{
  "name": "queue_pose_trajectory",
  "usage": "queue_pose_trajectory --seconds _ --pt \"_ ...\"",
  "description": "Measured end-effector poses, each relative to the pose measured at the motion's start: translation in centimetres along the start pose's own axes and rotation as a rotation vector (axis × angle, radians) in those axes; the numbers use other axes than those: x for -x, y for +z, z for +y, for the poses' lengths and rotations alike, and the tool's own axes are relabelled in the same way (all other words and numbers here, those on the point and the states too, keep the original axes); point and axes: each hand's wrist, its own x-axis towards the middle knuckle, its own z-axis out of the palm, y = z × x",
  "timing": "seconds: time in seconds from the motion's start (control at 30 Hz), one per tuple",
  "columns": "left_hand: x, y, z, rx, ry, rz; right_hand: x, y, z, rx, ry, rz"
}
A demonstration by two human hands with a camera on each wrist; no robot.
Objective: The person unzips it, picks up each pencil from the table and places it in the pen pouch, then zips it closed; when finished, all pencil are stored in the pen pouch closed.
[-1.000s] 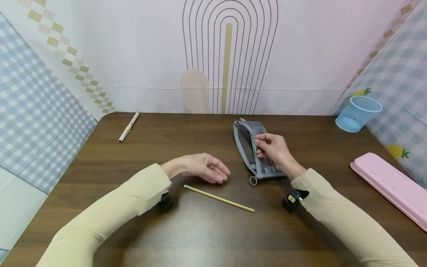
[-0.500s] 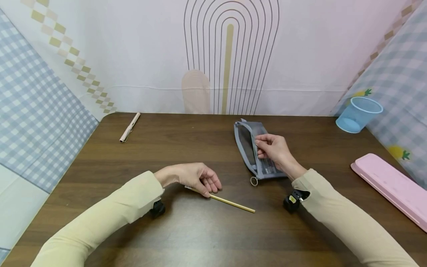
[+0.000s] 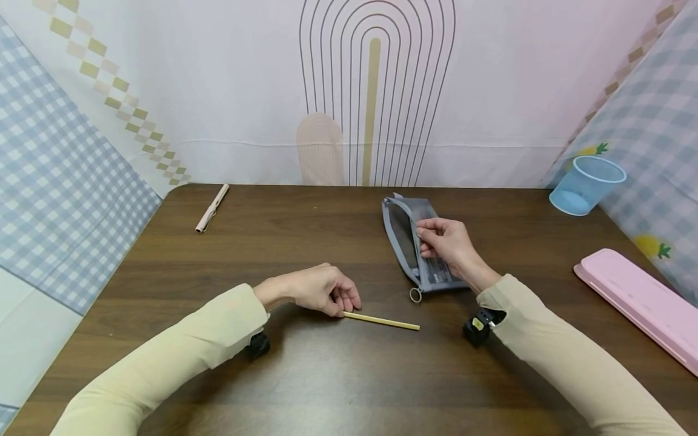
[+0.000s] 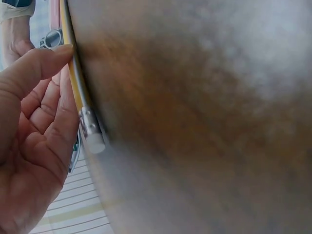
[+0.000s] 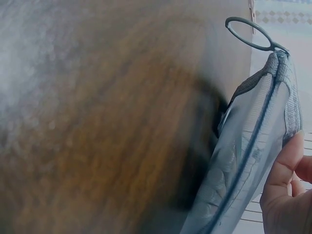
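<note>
My left hand (image 3: pixel 319 290) pinches a gold pencil (image 3: pixel 382 321) between thumb and fingers near its eraser end. In the left wrist view the pencil's silver ferrule and white eraser (image 4: pixel 96 144) stick out past the fingers. My right hand (image 3: pixel 449 245) pinches the near edge of a grey mesh zip pouch (image 3: pixel 436 275), whose mouth gapes on its left side. The pouch's ring pull (image 3: pixel 415 295) lies at its near corner. In the right wrist view the thumb (image 5: pixel 287 161) presses on the pouch's edge beside the zip.
A pale pen (image 3: pixel 211 209) lies at the table's back left. At the back right a blue translucent cup (image 3: pixel 580 191) stands near the edge, with a long pink case (image 3: pixel 638 303) in front of it. Patterned cloth (image 3: pixel 240 91) hangs behind the table.
My left hand came down to the pencil and took hold of it. The pencil's free end has swung slightly away from me. My right hand and the pouch have stayed put.
</note>
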Motion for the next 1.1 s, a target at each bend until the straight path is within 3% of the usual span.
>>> queue_pose_trajectory --seconds 0.3,0.47,0.57,0.73,0.87,1.0,1.1 --pt "0.0 -0.3 -0.1 -0.027 -0.001 0.016 -0.1 0.0 0.1 -0.01 0.001 -0.001" --pt "0.1 -0.6 -0.5 0.062 -0.013 0.045 0.0 0.0 0.0 -0.023 -0.007 -0.006" --pt "0.1 -0.7 -0.7 0.112 -0.055 0.081 0.0 0.0 0.0 -0.018 -0.003 -0.007" --pt "0.0 -0.5 -0.2 0.015 -0.107 0.175 -0.2 0.1 0.2 -0.007 0.01 0.0" --pt "0.1 0.3 0.3 0.043 -0.176 0.242 -0.3 0.3 0.3 -0.009 0.019 -0.01" --pt "0.5 0.8 1.0 0.101 -0.235 0.243 -0.4 0.3 0.3 -0.012 0.021 -0.01" --pt "0.7 0.9 1.6 0.131 -0.262 0.202 -0.4 0.3 0.3 -0.009 0.019 -0.006"
